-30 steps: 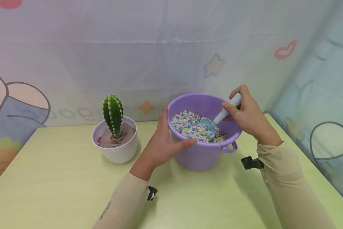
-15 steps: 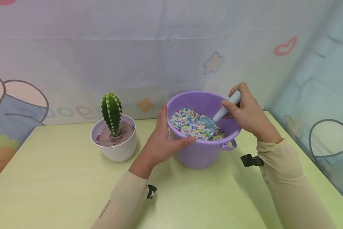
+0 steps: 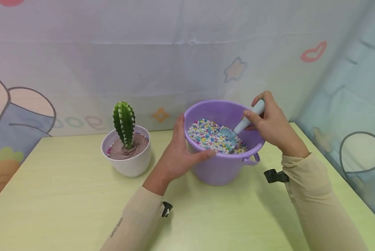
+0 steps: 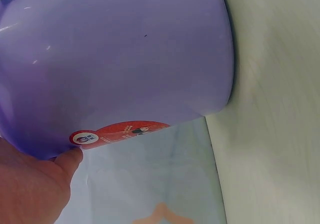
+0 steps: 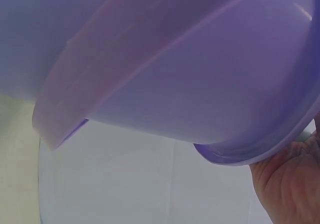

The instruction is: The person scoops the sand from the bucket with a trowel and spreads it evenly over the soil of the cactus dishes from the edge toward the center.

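Observation:
A purple bucket (image 3: pixel 217 170) stands on the table, partly filled with small multicoloured pebbles (image 3: pixel 206 136). My left hand (image 3: pixel 179 158) holds it at the near left, thumb along the front rim and fingers up the left side. In the left wrist view a fingertip lies under the rim, near a red sticker (image 4: pixel 125 132). Over the right rim, my right hand (image 3: pixel 272 122) grips the handle of a light-blue toy shovel (image 3: pixel 243 123). The shovel's blade rests tilted among the pebbles, its tip partly buried. The right wrist view shows mostly the bucket's outer wall and its hanging handle (image 5: pixel 100 79).
To the left of the bucket, a white pot (image 3: pixel 134 165) holds a green cactus (image 3: pixel 124 123) set in brownish soil-like filling. The pale yellow-green table (image 3: pixel 65 202) meets a printed cloth backdrop (image 3: pixel 127 69) behind and another at the right.
The whole head view shifts slightly. Both hands, the bucket and the toy shovel keep almost the same positions relative to one another.

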`<move>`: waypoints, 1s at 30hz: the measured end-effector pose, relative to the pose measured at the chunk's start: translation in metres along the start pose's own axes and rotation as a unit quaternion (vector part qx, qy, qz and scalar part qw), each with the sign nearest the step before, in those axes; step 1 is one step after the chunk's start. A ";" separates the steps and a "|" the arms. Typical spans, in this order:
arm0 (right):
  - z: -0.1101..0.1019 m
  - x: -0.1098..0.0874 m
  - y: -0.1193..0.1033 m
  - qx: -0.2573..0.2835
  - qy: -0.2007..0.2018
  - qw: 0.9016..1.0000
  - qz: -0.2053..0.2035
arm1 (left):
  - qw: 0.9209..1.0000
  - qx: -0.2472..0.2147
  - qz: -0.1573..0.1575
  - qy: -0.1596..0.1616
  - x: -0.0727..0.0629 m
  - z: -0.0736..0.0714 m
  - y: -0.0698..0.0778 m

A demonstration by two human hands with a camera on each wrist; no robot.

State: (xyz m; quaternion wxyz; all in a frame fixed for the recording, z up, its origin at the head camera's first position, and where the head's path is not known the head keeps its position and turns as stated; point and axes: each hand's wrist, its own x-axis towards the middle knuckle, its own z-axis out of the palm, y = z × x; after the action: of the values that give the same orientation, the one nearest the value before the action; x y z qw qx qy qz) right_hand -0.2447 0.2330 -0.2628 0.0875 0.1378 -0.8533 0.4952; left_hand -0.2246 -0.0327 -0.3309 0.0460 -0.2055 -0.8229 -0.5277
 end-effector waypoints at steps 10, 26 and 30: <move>0.001 -0.003 0.001 -0.008 -0.001 1.000 0.005 | 1.000 0.007 -0.016 -0.003 -0.002 0.001 -0.001; 0.000 0.001 -0.001 -0.007 -0.001 1.000 -0.001 | 1.000 -0.006 -0.010 0.005 0.001 -0.001 -0.002; -0.001 -0.001 -0.002 -0.008 -0.004 1.000 -0.007 | 1.000 -0.001 -0.013 0.004 0.000 0.000 -0.001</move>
State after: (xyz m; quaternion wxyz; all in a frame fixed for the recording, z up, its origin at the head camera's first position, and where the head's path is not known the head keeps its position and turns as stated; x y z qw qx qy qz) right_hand -0.2432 0.2330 -0.2613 0.0887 0.1449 -0.8566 0.4872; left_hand -0.2252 -0.0329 -0.3321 0.0421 -0.1928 -0.8248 -0.5299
